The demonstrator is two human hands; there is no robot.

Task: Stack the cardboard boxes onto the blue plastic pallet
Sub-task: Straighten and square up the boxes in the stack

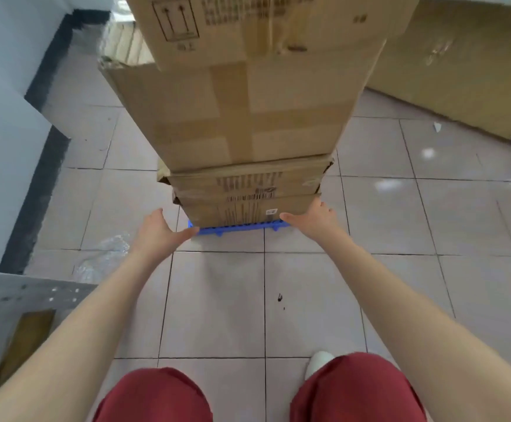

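A tall stack of several cardboard boxes (248, 117) stands on a small blue plastic pallet (236, 230), of which only the near edge shows. The lowest box (242, 210) carries printed labels and a barcode. My left hand (160, 231) is open just left of the pallet's near left corner, thumb stretched toward it, a little apart from the lowest box. My right hand (312, 217) is open with its palm against the lowest box's right near corner. Both arms reach forward from the bottom of the view.
A large flat cardboard piece (461, 65) leans at the back right. White walls with a dark base strip (35, 190) run along the left. A grey metal frame (20, 303) sits near left. Clear plastic wrap (105, 257) lies on the tiled floor.
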